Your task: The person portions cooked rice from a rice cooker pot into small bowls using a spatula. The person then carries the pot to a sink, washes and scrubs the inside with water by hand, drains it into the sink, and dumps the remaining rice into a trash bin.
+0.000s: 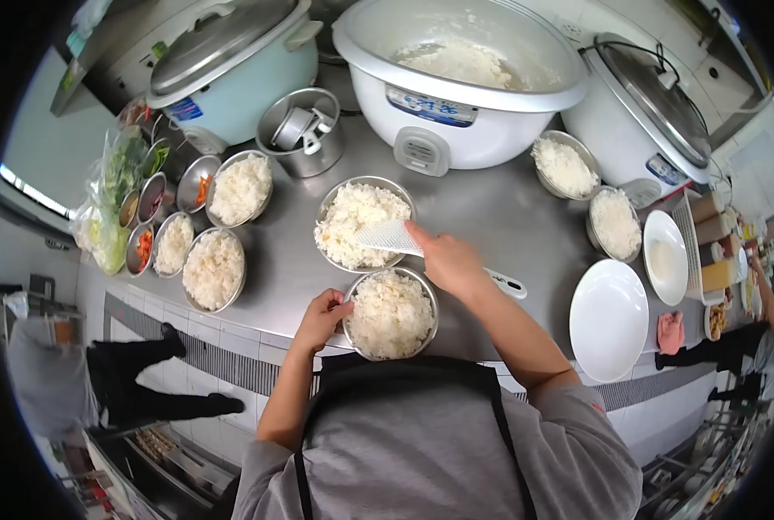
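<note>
My right hand (450, 260) is closed around a white rice paddle (389, 236), whose handle end sticks out past my wrist. The dimpled blade rests on the white rice (356, 212) in a metal bowl (408, 192) at the middle of the counter. Directly in front of me, a second metal bowl (435, 322) is heaped with rice (393, 314). My left hand (324, 317) pinches this nearer bowl at its left rim. The two bowls stand close together, one behind the other.
Behind the bowls stands a large uncovered rice cooker (499, 130), with lidded cookers (239, 78) (638, 113) either side. Several rice bowls (214, 269) and small vegetable bowls line the left. White plates (608, 321), a pink cloth (670, 333) and a sauce basket (694, 251) are right. Other people stand at both sides.
</note>
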Tool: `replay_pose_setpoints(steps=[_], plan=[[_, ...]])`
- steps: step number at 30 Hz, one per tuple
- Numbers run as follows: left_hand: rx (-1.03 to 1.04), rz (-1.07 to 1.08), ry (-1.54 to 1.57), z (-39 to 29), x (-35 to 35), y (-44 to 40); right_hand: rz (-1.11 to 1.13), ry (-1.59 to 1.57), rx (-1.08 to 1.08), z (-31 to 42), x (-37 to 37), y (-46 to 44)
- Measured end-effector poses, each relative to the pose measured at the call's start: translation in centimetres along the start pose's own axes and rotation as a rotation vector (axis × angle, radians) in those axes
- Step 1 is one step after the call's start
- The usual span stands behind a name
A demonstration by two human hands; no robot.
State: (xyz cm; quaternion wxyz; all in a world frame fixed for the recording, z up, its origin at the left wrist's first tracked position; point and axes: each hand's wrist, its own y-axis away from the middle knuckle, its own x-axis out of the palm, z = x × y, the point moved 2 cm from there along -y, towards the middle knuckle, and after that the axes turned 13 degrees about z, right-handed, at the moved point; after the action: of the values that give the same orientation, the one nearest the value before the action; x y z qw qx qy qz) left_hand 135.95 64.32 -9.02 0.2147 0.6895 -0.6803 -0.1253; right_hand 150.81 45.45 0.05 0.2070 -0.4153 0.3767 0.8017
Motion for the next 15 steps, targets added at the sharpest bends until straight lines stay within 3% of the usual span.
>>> replay_pose_setpoints(steps=[8,12,14,15], plan=[[0.050,-0.356,-0.103,-0.1,-10.1,3.8,-0.087,0.005,-0.109,-0.5,-1.7,-3.6],[0.215,-0.353,-0.050,-0.3,-11.9,3.5,-0.236,-0.132,-0.167,3.9,-5.0,-2.7],[0.193,-0.421,-0.654,-2.8,-11.6,5.2,-0.270,-0.111,-0.180,5.8,-5.5,-3.6],[0.242,-0.408,-0.709,-4.4,-11.4,6.1,-0.318,-0.137,-0.214,6.4,-5.3,-4.4]])
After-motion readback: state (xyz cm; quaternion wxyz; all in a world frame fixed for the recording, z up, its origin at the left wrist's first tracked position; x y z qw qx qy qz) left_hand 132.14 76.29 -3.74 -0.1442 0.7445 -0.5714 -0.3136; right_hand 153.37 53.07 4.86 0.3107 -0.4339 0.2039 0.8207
